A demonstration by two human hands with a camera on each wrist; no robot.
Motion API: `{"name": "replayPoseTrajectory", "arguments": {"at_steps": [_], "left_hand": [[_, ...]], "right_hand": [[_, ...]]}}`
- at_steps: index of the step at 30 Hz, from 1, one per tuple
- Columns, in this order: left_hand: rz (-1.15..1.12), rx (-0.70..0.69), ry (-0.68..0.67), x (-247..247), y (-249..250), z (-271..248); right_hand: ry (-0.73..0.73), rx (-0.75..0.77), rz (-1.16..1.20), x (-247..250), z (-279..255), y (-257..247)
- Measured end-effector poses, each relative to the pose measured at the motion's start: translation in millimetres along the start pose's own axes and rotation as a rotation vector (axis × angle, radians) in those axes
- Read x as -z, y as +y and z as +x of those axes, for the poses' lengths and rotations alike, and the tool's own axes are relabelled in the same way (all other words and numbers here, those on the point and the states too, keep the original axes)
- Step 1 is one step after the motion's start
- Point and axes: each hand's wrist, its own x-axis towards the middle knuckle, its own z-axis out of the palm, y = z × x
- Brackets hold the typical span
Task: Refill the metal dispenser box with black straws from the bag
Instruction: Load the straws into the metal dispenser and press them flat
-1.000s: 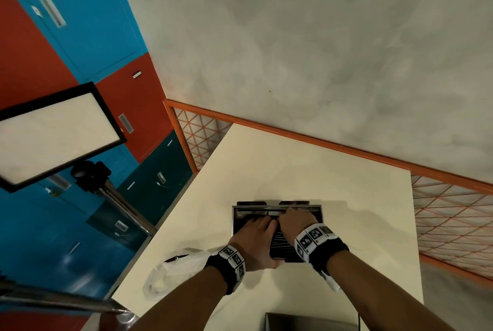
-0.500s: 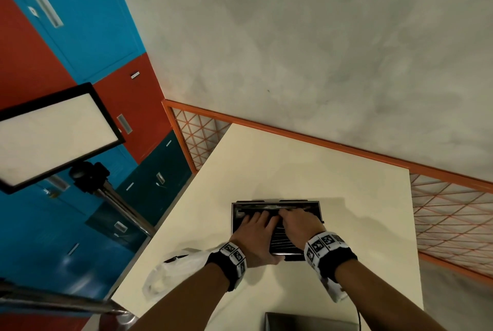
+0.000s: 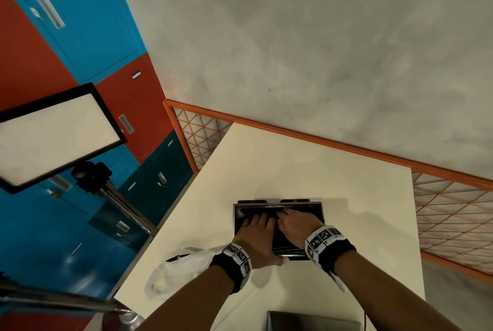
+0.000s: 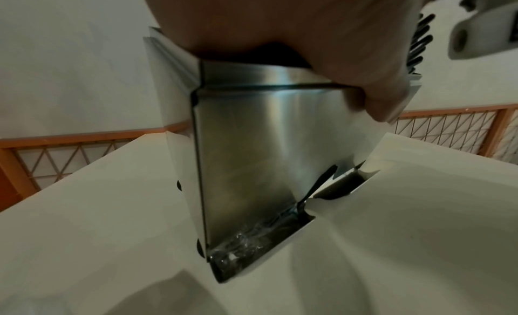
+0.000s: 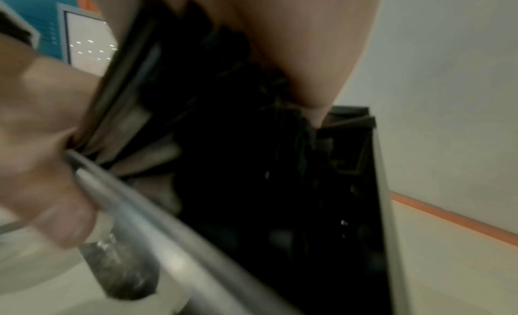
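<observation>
Both hands are in the open top of the metal box, which stands on the cream table with its lid off. The left hand lies flat across the near-left part of the box, fingers stretched forward over the black straws, and its thumb hooks over the box's near rim — the left wrist view shows that thumb pressed against the steel front wall. The right hand sits beside it toward the box's right side, fingers bent down among the straws. The right wrist view is dark and blurred, so whether those fingers pinch a straw or only push the pile is hard to say; they look to be pressing.

Against the earlier frames, the right hand has slid from the box's middle toward its far edge and then settled lower into the pile, while the left hand has kept its place and its fingers have crept a little farther in. The box itself has not shifted on the table.

That reads as levelling: the straws are already in the box, and the hands are patting them flat so they lie in one direction. The white plastic bag lies slack just left of the box by the left wrist, apparently emptied. A grey lid-like panel waits on the table on the near side of the box — probably the next piece to go on.
</observation>
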Motion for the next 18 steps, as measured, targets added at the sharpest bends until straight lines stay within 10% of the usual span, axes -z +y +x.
{"name": "replayPoseTrajectory", "arguments": {"at_steps": [18], "left_hand": [[0.026,-0.058,0.034,-1,-2,6]], "right_hand": [[0.196,-0.078,-0.083,-23,-7,-5]]}}
